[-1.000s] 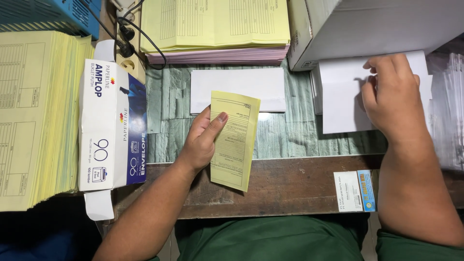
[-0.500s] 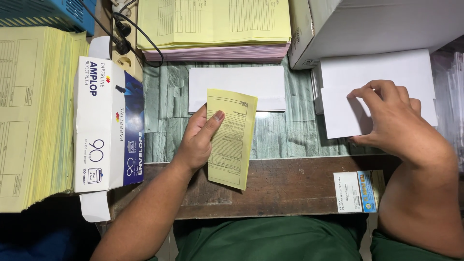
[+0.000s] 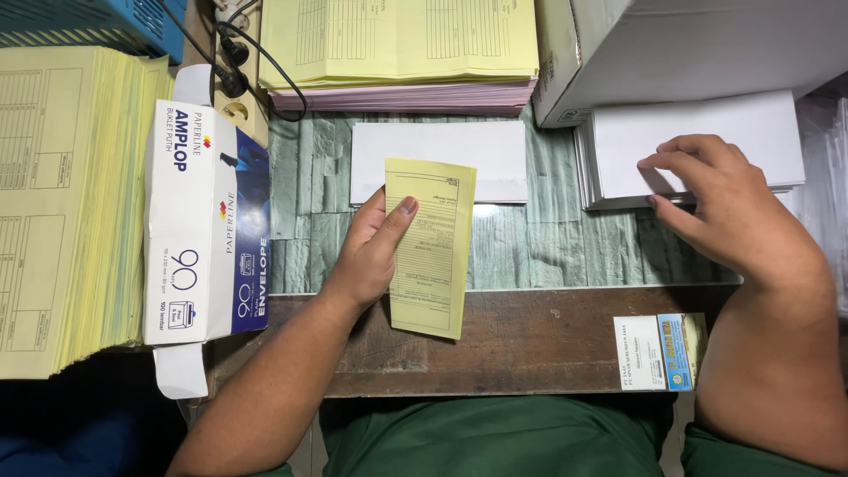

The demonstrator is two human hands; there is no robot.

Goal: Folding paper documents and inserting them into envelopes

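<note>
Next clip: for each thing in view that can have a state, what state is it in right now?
left hand: gripping the folded yellow form
folded yellow form: folded lengthwise, held over the desk edge
right hand: fingertips resting on the white envelope stack, holding nothing
white envelope stack: flat, neatly piled
single white envelope: lying flat, partly under the form
envelope box: on its side, end flap open
yellow form pile: tall, unfolded
</note>
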